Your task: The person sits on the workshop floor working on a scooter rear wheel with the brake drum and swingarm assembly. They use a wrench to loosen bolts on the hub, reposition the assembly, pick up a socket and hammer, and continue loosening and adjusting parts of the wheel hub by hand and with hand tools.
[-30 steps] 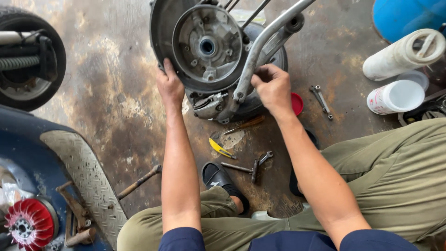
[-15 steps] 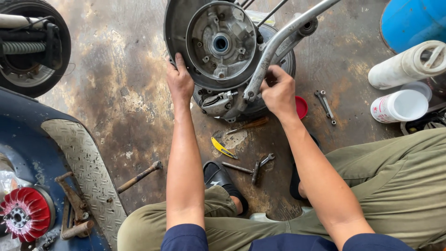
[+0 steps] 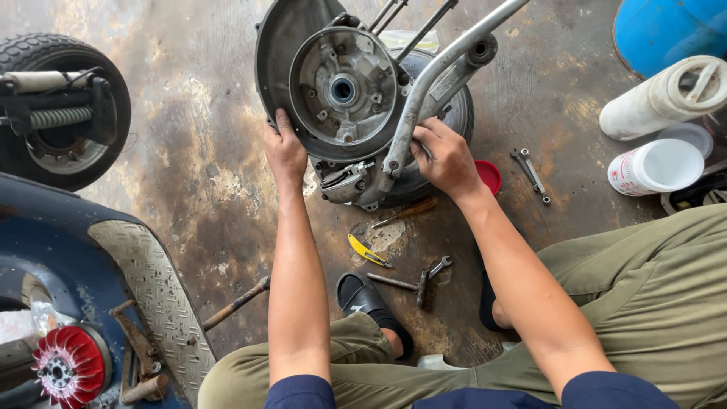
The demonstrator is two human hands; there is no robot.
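You squat on a stained, oily concrete floor (image 3: 189, 174), with a blue scooter body (image 3: 68, 250) at your left and a spare tyre (image 3: 64, 110) beyond it. In front of you the engine assembly (image 3: 344, 95) lies on its side, its round hub face turned up towards you, its long axis running away from your knees. A grey metal tube (image 3: 439, 68) slants across it, up and to the right. Your left hand (image 3: 286, 151) grips the housing's near-left rim; your right hand (image 3: 447, 159) is closed on the tube's lower end. The hands are apart. Spanners (image 3: 530, 173), a screwdriver (image 3: 405, 212) and a white tub (image 3: 655, 167) lie nearby.
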